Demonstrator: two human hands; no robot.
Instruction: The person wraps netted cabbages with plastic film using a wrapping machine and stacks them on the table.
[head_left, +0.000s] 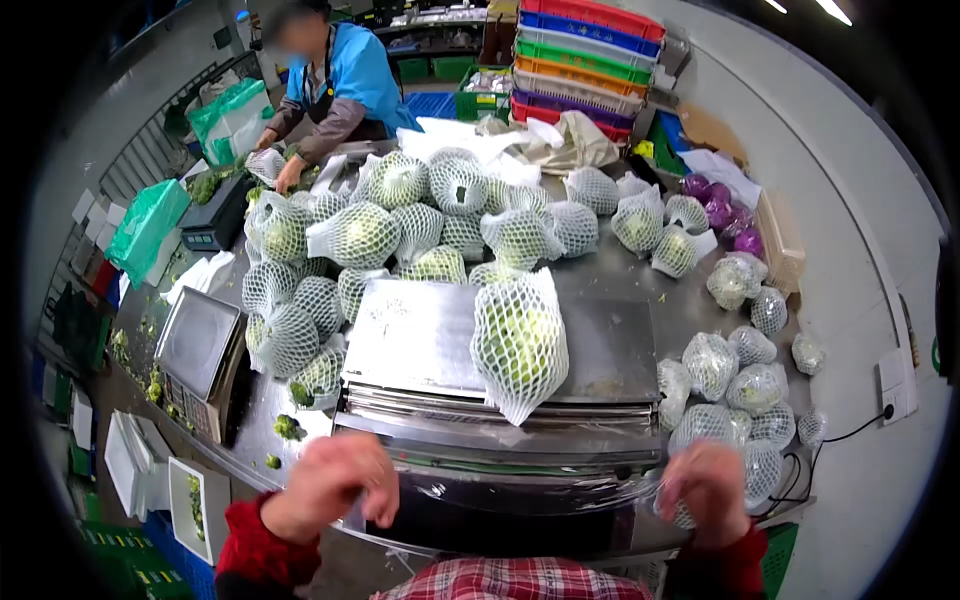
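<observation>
A cabbage-like vegetable in a white foam net (520,345) lies on the metal top of a film wrapping machine (400,330). Clear plastic film (540,492) stretches across the machine's front, shiny and creased. My left hand (340,480) is closed at the film's left end, its fingers curled down. At the right end my right hand (708,488) is also closed, slightly blurred, beside several wrapped vegetables. The exact pinch of the fingers on the film is partly hidden.
Net-covered vegetables (360,235) pile up behind the machine, with wrapped ones (710,365) at right. A scale (198,340) stands left, near broccoli bits (287,427). Across the table a person in blue (355,80) handles a netted vegetable. Stacked coloured crates (585,65) stand behind.
</observation>
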